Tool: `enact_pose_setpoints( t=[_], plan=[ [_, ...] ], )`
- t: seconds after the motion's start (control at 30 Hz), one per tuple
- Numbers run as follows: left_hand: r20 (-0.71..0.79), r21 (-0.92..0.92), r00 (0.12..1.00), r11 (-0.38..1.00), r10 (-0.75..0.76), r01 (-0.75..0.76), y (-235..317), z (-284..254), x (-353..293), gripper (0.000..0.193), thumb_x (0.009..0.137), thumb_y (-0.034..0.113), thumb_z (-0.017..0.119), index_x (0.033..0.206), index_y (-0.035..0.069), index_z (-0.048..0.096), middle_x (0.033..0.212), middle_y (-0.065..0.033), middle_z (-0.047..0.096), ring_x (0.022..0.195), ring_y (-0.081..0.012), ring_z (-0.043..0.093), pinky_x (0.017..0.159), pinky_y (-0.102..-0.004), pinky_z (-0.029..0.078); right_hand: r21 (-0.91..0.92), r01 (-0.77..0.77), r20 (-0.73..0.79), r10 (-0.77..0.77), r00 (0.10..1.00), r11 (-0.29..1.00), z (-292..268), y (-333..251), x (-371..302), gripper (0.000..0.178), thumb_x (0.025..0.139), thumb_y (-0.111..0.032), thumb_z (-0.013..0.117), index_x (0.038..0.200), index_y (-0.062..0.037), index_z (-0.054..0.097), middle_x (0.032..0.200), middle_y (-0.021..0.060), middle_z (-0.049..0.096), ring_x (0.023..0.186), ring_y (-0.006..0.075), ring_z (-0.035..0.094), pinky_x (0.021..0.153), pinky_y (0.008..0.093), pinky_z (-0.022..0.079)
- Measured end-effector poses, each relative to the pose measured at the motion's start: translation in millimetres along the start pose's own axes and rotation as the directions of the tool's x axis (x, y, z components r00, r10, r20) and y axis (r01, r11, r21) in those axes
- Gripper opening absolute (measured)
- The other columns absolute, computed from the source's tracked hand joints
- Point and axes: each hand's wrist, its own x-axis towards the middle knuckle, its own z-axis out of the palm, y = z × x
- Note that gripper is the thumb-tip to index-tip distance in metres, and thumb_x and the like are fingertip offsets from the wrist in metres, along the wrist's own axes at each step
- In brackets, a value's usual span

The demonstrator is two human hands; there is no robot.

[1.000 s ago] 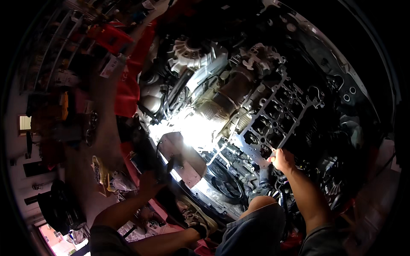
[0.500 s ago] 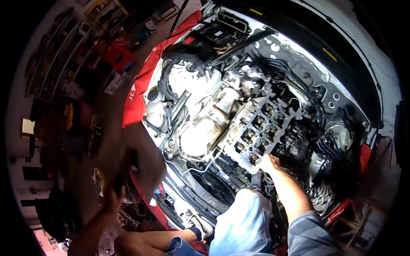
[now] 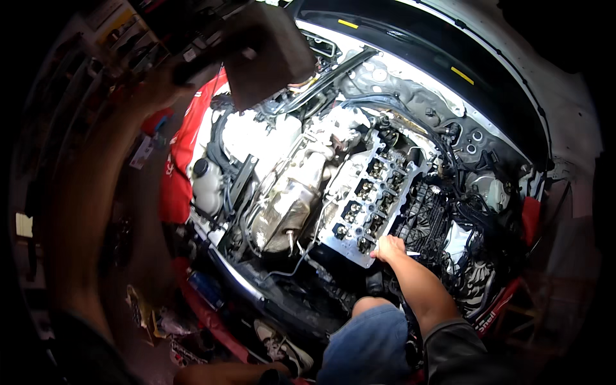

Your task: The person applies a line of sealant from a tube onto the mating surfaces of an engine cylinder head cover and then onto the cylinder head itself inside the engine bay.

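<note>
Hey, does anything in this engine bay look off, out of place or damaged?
The cylinder head is uncovered, its valve gear exposed. The right hand rests at its near edge. The left hand holds a dark blurred object above the bay. No spill or breakage shows.

My left arm raised high, blurred, forearm running up frame's left side; left hand lifted near top, fingers closed in grip. My right arm reaches forward from lower right, elbow slightly bent, dark sleeve pushed up; right hand rests palm down, fingers curled.
</note>
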Motion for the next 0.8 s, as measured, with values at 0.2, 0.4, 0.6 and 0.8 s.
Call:
enact_pose_setpoints(
  t=[0.2,0.4,0.6,0.8],
  plan=[
    [0.126,-0.29,0.991,0.953,-0.05,0.085,29.8,189.9,85.4,0.046,0.07,0.02,0.076,0.109,0.004,0.061,0.095,-0.0186,0.065,0.092,-0.0297,0.062,0.083,-0.0362,0.046,-0.015,-0.087,0.02,0.087,0.996,0.996,-0.4,-8.4,1.6,0.054,0.072,-0.049,0.071,0.089,0.0025,0.067,0.091,0.017,0.068,0.088,0.0296,0.066,0.074,0.0373,0.052],
    [0.218,-0.366,0.973,0.917,-0.079,0.156,28.8,310.4,111.9,0.057,0.075,0.031,0.074,0.124,0.011,0.054,0.128,-0.0175,0.045,0.125,-0.0323,0.04,0.106,-0.0431,0.027,-0.076,-0.02,-0.017,0.018,1.0,0.997,-2.3,-12.8,9.0,0.055,0.068,-0.053,0.072,0.084,-0.0007,0.069,0.088,0.0159,0.068,0.084,0.0302,0.067,0.07,0.0389,0.053],
    [0.423,-0.169,0.905,0.978,-0.039,0.121,71.8,315.1,136.3,0.057,0.083,0.041,0.062,0.13,0.014,0.046,0.135,-0.0104,0.042,0.128,-0.029,0.037,0.108,-0.0546,0.015,-0.018,-0.096,-0.028,0.095,0.995,0.995,7.0,-4.0,3.9,0.056,0.069,-0.056,0.07,0.086,-0.0025,0.068,0.087,0.0161,0.068,0.082,0.0312,0.067,0.069,0.0393,0.053],
    [0.358,-0.39,0.916,0.921,0.18,-0.029,99.2,337.5,171.3,0.049,0.081,0.024,0.069,0.125,0.014,0.049,0.121,-0.0144,0.056,0.116,-0.0325,0.05,0.103,-0.0529,0.03,0.007,-0.105,-0.071,0.106,0.992,0.994,10.6,-4.5,4.6,0.056,0.069,-0.057,0.068,0.087,-0.0037,0.067,0.083,0.0159,0.068,0.08,0.0304,0.067,0.067,0.0391,0.053]
  ],
)
